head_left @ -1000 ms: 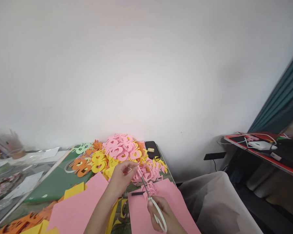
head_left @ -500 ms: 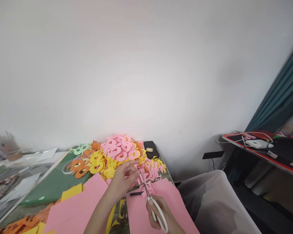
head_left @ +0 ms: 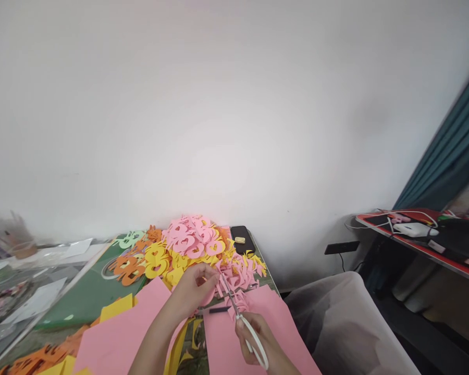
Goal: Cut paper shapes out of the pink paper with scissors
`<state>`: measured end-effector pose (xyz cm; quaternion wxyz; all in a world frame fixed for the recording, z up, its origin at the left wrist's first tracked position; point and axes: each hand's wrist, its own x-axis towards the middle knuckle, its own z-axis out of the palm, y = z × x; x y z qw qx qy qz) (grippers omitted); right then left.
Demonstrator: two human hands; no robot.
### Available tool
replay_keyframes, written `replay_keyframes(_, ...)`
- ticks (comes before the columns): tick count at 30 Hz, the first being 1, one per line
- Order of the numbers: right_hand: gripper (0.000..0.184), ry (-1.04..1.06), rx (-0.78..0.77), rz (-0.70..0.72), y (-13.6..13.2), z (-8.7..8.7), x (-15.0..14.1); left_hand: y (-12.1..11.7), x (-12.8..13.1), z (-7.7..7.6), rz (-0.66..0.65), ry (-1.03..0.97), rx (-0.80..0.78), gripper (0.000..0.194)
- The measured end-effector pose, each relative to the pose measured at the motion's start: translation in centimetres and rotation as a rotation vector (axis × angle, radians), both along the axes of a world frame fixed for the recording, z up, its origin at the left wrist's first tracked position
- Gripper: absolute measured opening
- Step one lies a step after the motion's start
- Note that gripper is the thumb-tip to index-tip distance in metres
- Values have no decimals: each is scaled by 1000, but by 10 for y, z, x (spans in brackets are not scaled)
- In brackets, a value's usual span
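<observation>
My left hand [head_left: 193,288] is closed in a pinch on a small pink paper piece [head_left: 208,295], held just above the table. My right hand [head_left: 258,341] grips white-handled scissors [head_left: 244,325], whose blades point up and left toward that piece. Below both hands lie large pink paper sheets [head_left: 222,338]. Behind them sits a heap of pink, yellow and orange paper cut-outs [head_left: 187,247], with pink scraps [head_left: 240,276] right beside the scissor tips.
A black phone [head_left: 242,239] lies at the table's far right corner. A green cutting mat [head_left: 89,291] is on the left, with a clear tray of clutter [head_left: 11,291] beyond it. A grey covered seat [head_left: 344,323] and a red-edged shelf [head_left: 422,245] stand to the right.
My left hand has curled down and in, drawing the pink piece closer to the scissor blades. The right hand with the scissors has barely shifted.
</observation>
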<state>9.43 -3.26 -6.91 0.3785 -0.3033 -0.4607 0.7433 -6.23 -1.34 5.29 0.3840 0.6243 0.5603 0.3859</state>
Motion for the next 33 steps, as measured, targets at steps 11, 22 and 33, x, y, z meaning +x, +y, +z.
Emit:
replay_keyframes(11,47,-15,20,5,1,-3,1,-4,-1,5,-10,-53,-18,25)
replay_keyframes(22,48,2,29,-31,3,-10,-5,-3,0,3,-20,-66,-76,33)
replay_keyframes(33,46,92,134,30,-5,4,-2,-2,2,3,-184,-92,-132,31)
